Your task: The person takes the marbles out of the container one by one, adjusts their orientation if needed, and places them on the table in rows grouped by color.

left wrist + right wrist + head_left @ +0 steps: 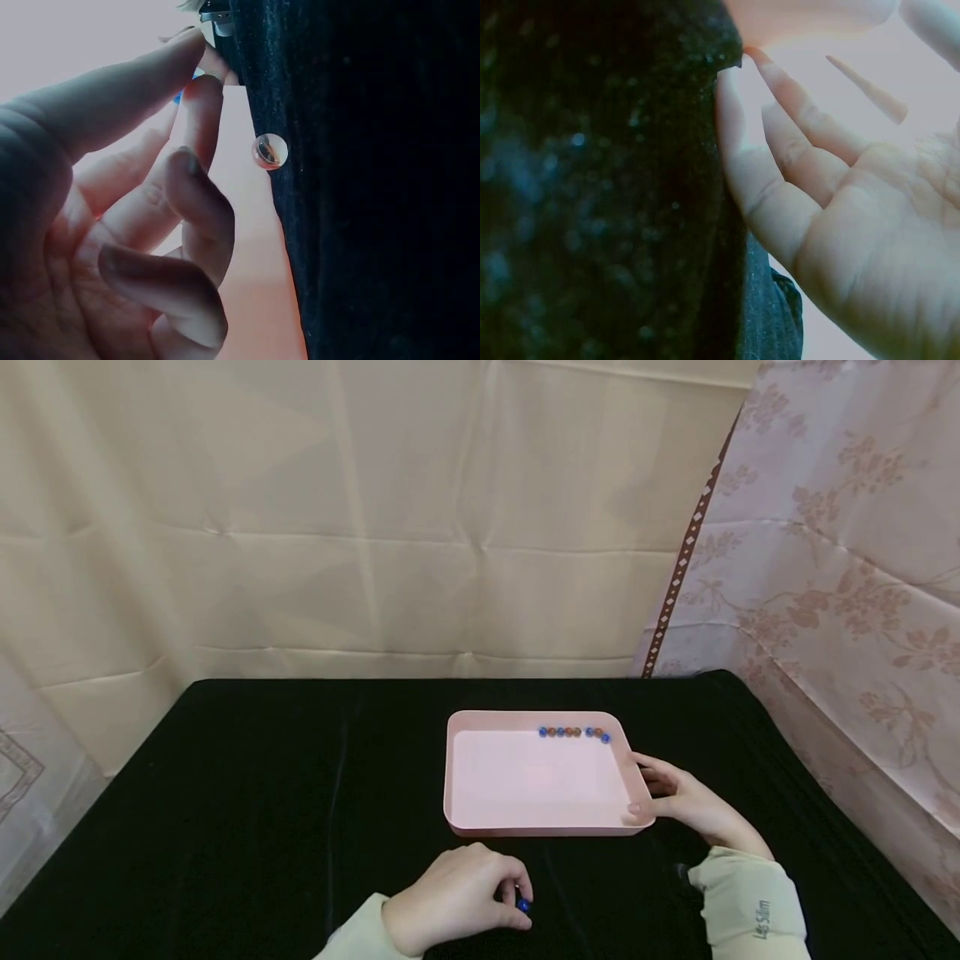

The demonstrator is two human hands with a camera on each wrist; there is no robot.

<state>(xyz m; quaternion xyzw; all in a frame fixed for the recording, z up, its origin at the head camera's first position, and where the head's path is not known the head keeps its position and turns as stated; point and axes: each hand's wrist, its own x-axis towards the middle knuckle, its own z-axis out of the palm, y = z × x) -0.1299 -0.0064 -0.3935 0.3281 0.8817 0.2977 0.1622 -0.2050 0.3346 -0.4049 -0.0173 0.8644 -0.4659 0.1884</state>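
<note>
My left hand [467,893] pinches a blue marble [524,905] between thumb and fingertips, in front of the tray. In the left wrist view only a sliver of that blue marble [178,97] shows behind the fingers. A clear marble with an orange and dark swirl [270,151] appears beside the tray's edge there. The pink tray [540,832] lies flat on the black cloth. At its right side my right hand [693,806] holds the wall, thumb over the rim and fingers outside. Inside, several blue and brown marbles [560,732] line the far wall towards the right corner.
Black cloth [240,793] covers the table. Behind it hangs a cream curtain [375,527], and a floral curtain [847,543] borders the right side. A small dark object [682,872] lies by the right sleeve, too unclear to name.
</note>
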